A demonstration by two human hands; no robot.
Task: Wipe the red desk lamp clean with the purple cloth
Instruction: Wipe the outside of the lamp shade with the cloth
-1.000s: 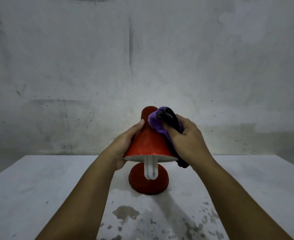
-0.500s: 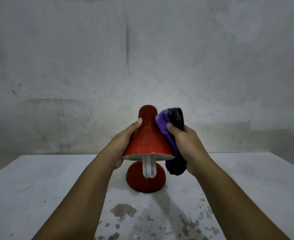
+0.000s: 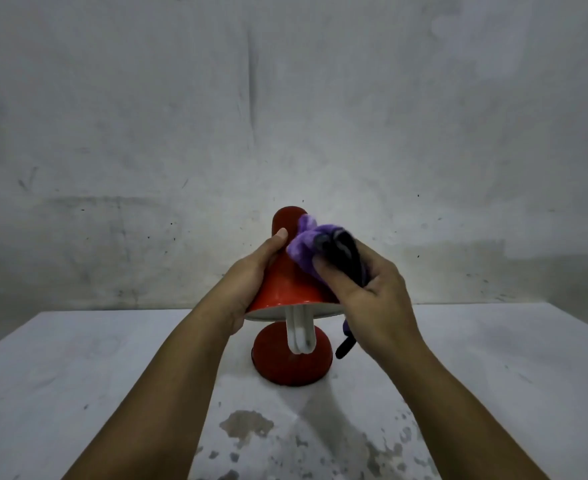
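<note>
The red desk lamp [image 3: 285, 282] stands on a white table, its cone shade tilted toward me with a white bulb [image 3: 299, 332] hanging below the rim and a round red base [image 3: 291, 363] beneath. My left hand [image 3: 251, 275] holds the shade's left side, thumb up along it. My right hand [image 3: 372, 292] grips the bunched purple cloth [image 3: 306, 245], which has a dark part, and presses it against the upper right of the shade. A dark end of the cloth hangs below my right hand.
The white table [image 3: 78, 375] has worn grey patches [image 3: 247, 426] in front of the lamp base. A stained grey wall [image 3: 285, 116] rises right behind the table's far edge.
My right hand has carried the cloth from the right flank of the shade up and over toward its upper front. The left hand keeps its hold on the shade.
</note>
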